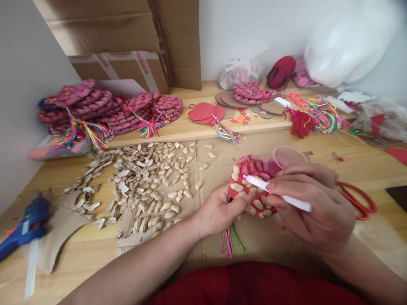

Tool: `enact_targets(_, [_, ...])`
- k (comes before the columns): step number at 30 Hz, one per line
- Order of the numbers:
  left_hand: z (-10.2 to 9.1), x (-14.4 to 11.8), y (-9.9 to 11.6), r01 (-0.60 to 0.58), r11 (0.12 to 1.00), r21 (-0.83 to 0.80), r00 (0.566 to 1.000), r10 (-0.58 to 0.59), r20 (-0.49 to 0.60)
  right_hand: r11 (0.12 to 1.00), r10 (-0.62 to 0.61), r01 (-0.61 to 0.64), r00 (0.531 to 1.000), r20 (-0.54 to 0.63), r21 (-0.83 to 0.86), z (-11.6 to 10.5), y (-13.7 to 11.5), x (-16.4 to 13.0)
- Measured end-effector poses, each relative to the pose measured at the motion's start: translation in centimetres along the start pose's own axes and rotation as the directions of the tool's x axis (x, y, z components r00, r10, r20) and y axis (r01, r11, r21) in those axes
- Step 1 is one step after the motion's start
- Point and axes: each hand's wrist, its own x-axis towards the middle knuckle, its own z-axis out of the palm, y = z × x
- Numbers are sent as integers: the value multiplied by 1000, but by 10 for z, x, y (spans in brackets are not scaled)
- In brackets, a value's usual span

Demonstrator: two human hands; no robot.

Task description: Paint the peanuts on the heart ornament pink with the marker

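Note:
My left hand (219, 209) grips the lower left edge of a round red disc (233, 192) covered with peanut shells, its thumb on the front. The shells near the top are painted pink; the lower ones are bare. A tassel of green and pink cords (230, 241) hangs below the disc. Pinched in my right hand (313, 203) is a white paintbrush (295, 202), its pink tip touching the disc near the edge of the painted part. Just behind the right hand stands a clear plastic cup (291, 156) with pink paint, partly hidden.
Loose peanut shells (155, 178) spread over cardboard on the left, with a blue glue gun (25, 228) beyond them. Stacks of pink tasselled discs (111, 106) line the raised shelf, along with red discs (205, 113) and coloured cords (324, 116). An orange-red cord (359, 201) lies at right.

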Motion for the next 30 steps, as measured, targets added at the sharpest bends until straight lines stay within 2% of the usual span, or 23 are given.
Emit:
enact_targets(4, [0,0,-1,-15,1000,-13,1000,15,10,1000,-27,27,999,-19,3,0,-3,0])
enact_targets(9, [0,1,0,-14,999,-31,1000,14,-6,998,-63,63,998,22,-8,-1,-5,2])
enact_targets(11, [0,0,-1,3,998,-63,1000,-4,-12,998,-59,58,998,-15,-24,-2,-4,3])
enact_targets(15, [-2,-1,-2,102,965,-242,993,-112,-26,991,107,-97,988,-107,92,-5,2,3])
enact_targets(19, [-6,-2,-1,199,900,-388,974,-224,-20,946,248,-228,967,-60,229,-3,7,1])
enact_targets(22, [-8,-3,-1,228,873,-430,965,-261,-18,936,274,-254,961,-50,242,-2,7,0])
enact_targets(27, [-9,-3,-2,243,864,-440,959,-282,-24,918,321,-272,937,-138,290,-2,4,3])
enact_targets(30, [-10,-4,-3,251,863,-439,954,-297,-40,912,312,-263,943,-117,316,-2,3,5])
